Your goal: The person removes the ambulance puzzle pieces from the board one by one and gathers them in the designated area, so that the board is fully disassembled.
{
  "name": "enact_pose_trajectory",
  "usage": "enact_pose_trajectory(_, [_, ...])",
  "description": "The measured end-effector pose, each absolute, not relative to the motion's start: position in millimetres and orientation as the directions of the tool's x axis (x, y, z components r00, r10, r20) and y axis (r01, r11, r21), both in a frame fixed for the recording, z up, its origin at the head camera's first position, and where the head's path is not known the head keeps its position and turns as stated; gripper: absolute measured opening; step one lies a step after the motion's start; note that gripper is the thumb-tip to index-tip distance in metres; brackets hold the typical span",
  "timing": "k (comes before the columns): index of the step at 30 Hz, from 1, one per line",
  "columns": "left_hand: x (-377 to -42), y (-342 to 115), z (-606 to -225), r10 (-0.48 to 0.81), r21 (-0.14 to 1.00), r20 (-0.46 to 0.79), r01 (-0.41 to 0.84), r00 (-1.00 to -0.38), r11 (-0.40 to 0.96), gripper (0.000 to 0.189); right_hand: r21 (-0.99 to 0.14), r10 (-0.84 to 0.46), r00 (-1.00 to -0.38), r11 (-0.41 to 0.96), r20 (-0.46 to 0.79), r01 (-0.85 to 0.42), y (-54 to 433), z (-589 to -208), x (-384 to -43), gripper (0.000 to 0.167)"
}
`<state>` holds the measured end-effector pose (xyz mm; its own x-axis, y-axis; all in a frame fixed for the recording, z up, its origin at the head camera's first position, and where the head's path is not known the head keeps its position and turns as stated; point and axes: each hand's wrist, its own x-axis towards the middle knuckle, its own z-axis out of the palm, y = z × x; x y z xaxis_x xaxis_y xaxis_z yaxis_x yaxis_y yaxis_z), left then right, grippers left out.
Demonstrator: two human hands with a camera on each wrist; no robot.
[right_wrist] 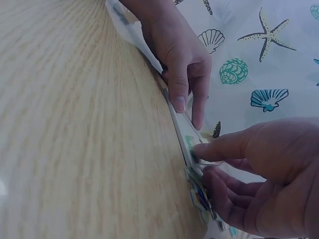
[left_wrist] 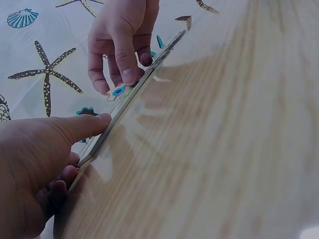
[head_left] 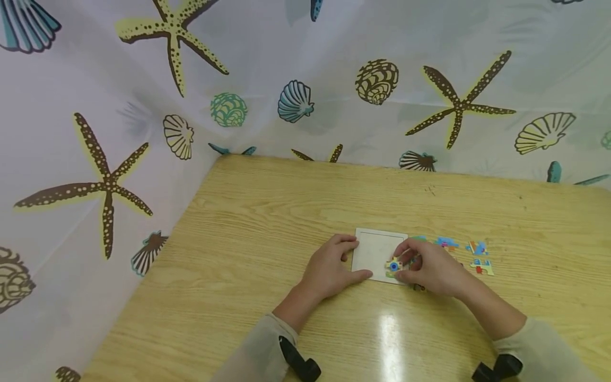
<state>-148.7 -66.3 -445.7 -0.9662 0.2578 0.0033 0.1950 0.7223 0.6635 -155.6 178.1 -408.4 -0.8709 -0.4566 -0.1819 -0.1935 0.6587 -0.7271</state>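
Note:
A square white puzzle board (head_left: 372, 254) lies on the table. My left hand (head_left: 329, 267) is at its left side, thumb extended along the near corner and fingers spread up to the far corner; in the left wrist view the straight left thumb (left_wrist: 89, 125) rests on the board's edge. Between thumb and fingers, my right hand (head_left: 436, 266) pinches a puzzle piece (head_left: 393, 266), yellow and green with a blue round spot, over the board's near right corner. The right fingers hide part of the board's right edge.
Several loose puzzle pieces lie right of the board, among them a blue piece (head_left: 446, 243), a blue and orange piece (head_left: 477, 248) and a yellow and red piece (head_left: 482, 267). A white curtain (head_left: 334, 122) printed with shells and starfish borders the wooden table (head_left: 229, 249).

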Motion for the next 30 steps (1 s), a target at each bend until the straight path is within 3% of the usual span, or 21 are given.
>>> enact_pose_trajectory(15, [-149.3, -64.5, -446.6, 0.251, 0.660, -0.002, 0.187, -0.968, 0.728, 0.070, -0.913, -0.487, -0.845, 0.407, -0.220, 0.003, 201.4, -406.3, -151.1, 0.031])
enact_pose_trajectory(30, [-147.8, -64.4, -445.5, 0.254, 0.674, -0.001, 0.187, -0.967, 0.714, 0.070, -0.911, -0.491, -0.844, 0.413, -0.215, -0.008, 229.9, -406.6, -140.6, 0.030])
